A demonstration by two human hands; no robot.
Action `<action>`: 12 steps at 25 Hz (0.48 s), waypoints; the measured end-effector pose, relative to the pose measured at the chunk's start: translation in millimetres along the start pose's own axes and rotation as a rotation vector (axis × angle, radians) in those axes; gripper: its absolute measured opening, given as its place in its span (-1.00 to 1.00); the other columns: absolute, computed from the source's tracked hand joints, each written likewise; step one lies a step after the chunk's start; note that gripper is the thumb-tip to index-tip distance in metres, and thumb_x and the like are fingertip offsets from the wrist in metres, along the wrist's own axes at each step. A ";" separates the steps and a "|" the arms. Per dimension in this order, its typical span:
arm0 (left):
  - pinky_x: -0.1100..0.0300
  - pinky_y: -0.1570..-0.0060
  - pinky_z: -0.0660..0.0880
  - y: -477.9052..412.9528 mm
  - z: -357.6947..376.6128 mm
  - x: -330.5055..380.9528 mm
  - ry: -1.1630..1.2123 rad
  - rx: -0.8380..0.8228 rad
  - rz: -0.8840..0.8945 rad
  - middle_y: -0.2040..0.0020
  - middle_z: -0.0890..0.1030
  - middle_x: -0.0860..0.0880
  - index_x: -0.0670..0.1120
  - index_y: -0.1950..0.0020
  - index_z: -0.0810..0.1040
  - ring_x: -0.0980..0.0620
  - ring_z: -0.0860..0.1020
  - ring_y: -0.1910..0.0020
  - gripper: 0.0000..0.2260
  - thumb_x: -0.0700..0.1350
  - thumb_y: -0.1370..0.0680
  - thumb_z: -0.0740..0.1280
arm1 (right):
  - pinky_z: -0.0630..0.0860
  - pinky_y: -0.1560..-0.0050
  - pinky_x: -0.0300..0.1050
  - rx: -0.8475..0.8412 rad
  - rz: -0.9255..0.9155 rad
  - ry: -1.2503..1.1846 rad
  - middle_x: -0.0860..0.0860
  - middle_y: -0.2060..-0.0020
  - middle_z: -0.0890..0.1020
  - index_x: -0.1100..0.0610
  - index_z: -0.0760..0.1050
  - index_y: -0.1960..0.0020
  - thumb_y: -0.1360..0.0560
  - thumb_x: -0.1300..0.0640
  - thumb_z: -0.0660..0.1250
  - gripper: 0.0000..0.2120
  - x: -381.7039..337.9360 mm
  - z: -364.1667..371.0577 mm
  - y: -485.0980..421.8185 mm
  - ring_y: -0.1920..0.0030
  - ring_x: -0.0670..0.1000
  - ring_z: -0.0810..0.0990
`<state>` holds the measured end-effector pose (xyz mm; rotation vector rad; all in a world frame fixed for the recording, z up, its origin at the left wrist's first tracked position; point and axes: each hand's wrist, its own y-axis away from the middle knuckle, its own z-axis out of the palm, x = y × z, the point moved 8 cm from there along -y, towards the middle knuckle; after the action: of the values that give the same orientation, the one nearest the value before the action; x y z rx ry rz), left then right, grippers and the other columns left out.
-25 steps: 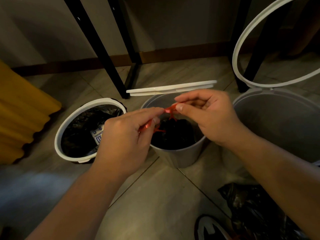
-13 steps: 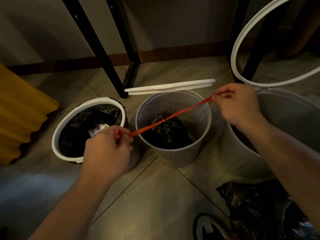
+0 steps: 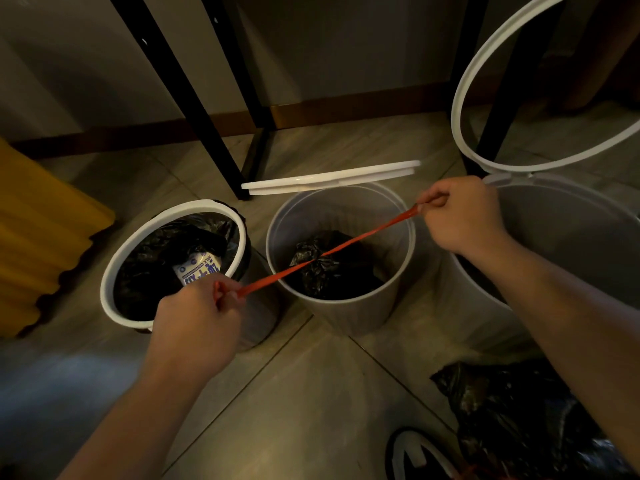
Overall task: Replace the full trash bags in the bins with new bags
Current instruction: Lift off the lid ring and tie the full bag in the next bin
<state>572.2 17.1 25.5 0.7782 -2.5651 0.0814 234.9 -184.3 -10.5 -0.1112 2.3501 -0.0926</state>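
The floor (image 3: 294, 393) is laid with large grey-beige tiles, and their grout lines cross just in front of the bins. At the back a dark brown skirting board (image 3: 363, 105) runs along the foot of a plain grey wall (image 3: 311, 46). Black metal furniture legs (image 3: 180, 91) slant down to the tiles behind the bins. A yellow ribbed object (image 3: 41, 237) sits at the left edge. The light is dim.

Three round bins stand on the floor. The middle grey bin (image 3: 353, 313) has its white ring (image 3: 329, 178) tipped up at the far rim, and a full black trash bag (image 3: 332, 275) lies low inside it. The bag's red drawstring (image 3: 363, 237) is stretched taut across the bin's mouth, meeting at the gathered neck of the bag. The left hand (image 3: 197, 323) is closed in a fist round one end of the string, over the near edge of the left bin. The right hand (image 3: 464, 216) pinches the other end between thumb and curled fingers, between the middle bin and the large one.

The left bin (image 3: 114, 271) wears a white ring over a black liner (image 3: 156, 265), with a milk carton (image 3: 197, 270) lying in it. The large grey bin (image 3: 571, 237) on the right has its white ring lid (image 3: 464, 74) hinged upright. At the bottom right, a crumpled black bag (image 3: 519, 420) lies on the tiles, next to a black and white shoe (image 3: 415, 455).
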 end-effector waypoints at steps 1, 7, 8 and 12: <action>0.15 0.21 0.57 0.1 -1.8 1.3 0.002 0.008 0.008 0.29 0.69 0.13 0.18 0.14 0.61 0.13 0.64 0.25 -0.78 -0.13 -0.59 0.33 | 0.41 0.17 -0.30 0.009 0.000 -0.005 -0.23 0.23 0.59 -0.18 0.53 0.17 -0.54 0.21 0.48 -0.69 0.2 -1.7 -0.7 0.16 -0.22 0.56; 0.11 0.14 0.62 9.0 -18.2 23.4 0.369 0.048 0.070 0.19 0.73 0.20 0.20 -0.01 0.65 0.20 0.70 0.21 -0.92 -0.01 -0.60 0.41 | 0.65 0.14 -0.15 0.012 -0.121 -0.425 -0.14 0.19 0.72 -0.15 0.66 0.13 -0.53 0.24 0.45 -0.73 -26.0 -15.2 19.6 0.17 -0.12 0.70; 0.08 0.08 0.62 12.3 -21.2 30.2 0.442 0.056 0.087 0.16 0.74 0.22 0.20 -0.01 0.67 0.21 0.71 0.18 -0.92 0.00 -0.59 0.45 | 0.69 0.12 -0.08 0.011 -0.198 -0.521 -0.06 0.18 0.72 -0.14 0.68 0.11 -0.52 0.24 0.45 -0.75 -41.1 -19.3 27.9 0.17 -0.04 0.72; 0.32 0.07 0.60 26.2 -21.2 74.9 0.609 0.005 0.254 0.06 0.75 0.20 0.16 0.03 0.74 0.24 0.70 0.04 -0.91 -0.04 -0.55 0.48 | 0.71 0.13 -0.07 -0.125 -0.445 -0.794 0.04 0.13 0.73 -0.01 0.68 0.00 -0.53 0.22 0.48 -0.86 -105.3 -25.9 58.1 0.13 0.07 0.76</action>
<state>511.5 4.6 79.5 0.3474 -2.0602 0.3480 287.4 -114.3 75.9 -0.6138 1.5055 -0.0952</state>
